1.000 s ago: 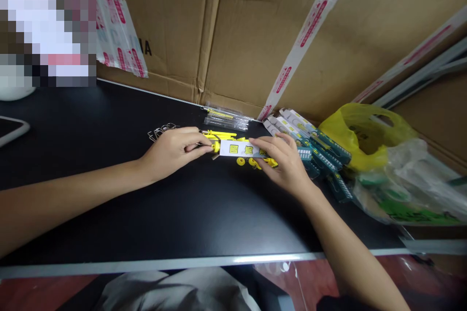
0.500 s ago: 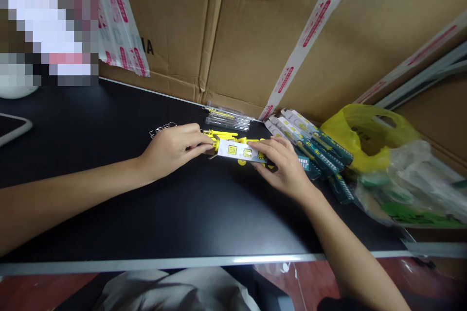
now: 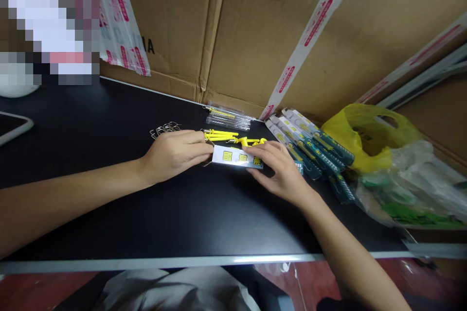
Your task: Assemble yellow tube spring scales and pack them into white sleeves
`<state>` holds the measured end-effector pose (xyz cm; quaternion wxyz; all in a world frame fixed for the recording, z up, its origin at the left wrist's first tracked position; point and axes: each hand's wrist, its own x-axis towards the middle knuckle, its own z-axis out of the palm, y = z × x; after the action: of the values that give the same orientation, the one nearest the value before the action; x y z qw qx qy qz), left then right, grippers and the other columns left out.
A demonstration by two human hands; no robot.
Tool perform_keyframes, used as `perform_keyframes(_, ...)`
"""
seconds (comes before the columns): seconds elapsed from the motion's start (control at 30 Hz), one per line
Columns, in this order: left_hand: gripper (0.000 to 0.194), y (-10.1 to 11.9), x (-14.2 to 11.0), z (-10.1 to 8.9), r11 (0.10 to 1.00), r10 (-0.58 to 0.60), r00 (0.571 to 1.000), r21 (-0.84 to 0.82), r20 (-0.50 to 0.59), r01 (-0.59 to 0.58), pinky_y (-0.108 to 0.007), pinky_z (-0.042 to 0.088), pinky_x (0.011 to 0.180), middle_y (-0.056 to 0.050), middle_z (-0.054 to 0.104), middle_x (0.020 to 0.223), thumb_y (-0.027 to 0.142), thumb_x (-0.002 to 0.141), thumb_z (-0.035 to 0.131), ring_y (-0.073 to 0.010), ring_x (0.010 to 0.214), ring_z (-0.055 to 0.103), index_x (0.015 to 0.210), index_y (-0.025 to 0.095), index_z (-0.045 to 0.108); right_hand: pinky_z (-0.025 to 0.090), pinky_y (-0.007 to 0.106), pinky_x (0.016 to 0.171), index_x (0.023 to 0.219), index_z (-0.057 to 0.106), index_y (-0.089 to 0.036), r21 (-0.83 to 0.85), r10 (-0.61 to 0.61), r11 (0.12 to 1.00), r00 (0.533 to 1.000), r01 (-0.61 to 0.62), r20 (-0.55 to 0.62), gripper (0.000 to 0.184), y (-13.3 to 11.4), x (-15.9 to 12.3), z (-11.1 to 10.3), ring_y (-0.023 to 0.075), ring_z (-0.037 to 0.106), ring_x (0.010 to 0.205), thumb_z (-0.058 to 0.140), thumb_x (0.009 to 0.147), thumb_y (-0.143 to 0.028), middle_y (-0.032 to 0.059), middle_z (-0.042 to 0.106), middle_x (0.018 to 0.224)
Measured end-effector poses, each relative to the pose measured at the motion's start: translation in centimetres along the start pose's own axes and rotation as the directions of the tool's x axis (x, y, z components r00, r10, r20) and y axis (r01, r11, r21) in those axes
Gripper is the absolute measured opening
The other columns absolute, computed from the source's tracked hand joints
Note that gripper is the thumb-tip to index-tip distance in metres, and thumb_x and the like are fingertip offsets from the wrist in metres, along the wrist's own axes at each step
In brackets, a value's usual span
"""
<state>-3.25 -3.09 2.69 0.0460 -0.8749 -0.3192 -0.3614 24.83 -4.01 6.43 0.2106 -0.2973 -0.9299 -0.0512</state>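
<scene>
A slim white and dark-teal cardboard box with yellow printed characters lies crosswise between my hands, just above the black table. My right hand grips its right end, thumb below and fingers on top. At the left end, my left hand has its fingers closed against the open end and its flap; the fingertips are partly hidden. Behind the box lie several yellow plastic sticks with metal ends and some yellow pieces. Bent metal wire hooks rest just beyond my left hand.
Clear plastic tubes lie against the cardboard wall. Several packed boxes are stacked on the right, beside a yellow plastic bag and a clear bag. A white-edged device sits at the far left.
The yellow piece that stuck out of the box's left end no longer shows. The box has shifted slightly left and down, and my left fingers now sit right at its end.
</scene>
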Motion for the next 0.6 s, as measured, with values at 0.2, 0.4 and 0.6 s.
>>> perform_keyframes(0.2,0.027,0.5,0.1,0.5,0.987,-0.048,0.997,-0.158,-0.061,0.038,-0.022,0.042,0.060,-0.001,0.060,0.073,0.014,0.089,0.049,-0.0117,0.065,0.055,0.076,0.019,0.072,0.044,0.041,0.095,0.130,0.051,-0.022,0.034,-0.014,0.999,1.000,0.015,-0.007,0.041,-0.6,0.1,1.0,0.0222,0.065,0.103,0.059,0.090,-0.024,0.0099,0.069,0.117)
perform_keyframes(0.4,0.024,0.8,0.3,0.4,0.961,-0.127,0.988,-0.256,-0.088,0.101,-0.022,0.040,0.057,0.000,0.053,0.070,0.011,0.083,0.052,-0.0110,0.061,0.051,0.075,0.018,0.074,0.046,0.039,0.092,0.129,0.051,-0.022,0.042,-0.003,0.999,0.999,0.004,-0.035,0.040,-0.8,0.0,1.2,0.0220,0.065,0.103,0.060,0.090,-0.023,0.0093,0.069,0.116)
perform_keyframes(0.6,0.023,-0.2,0.4,0.5,0.957,-0.056,0.997,-0.288,-0.062,0.036,-0.022,0.040,0.059,0.001,0.059,0.067,0.013,0.085,0.053,-0.0111,0.061,0.053,0.082,0.020,0.075,0.046,0.039,0.091,0.130,0.051,-0.022,0.025,-0.009,1.000,0.999,0.010,-0.040,0.041,-0.5,0.1,0.7,0.0225,0.064,0.105,0.061,0.090,-0.023,0.0102,0.068,0.118)
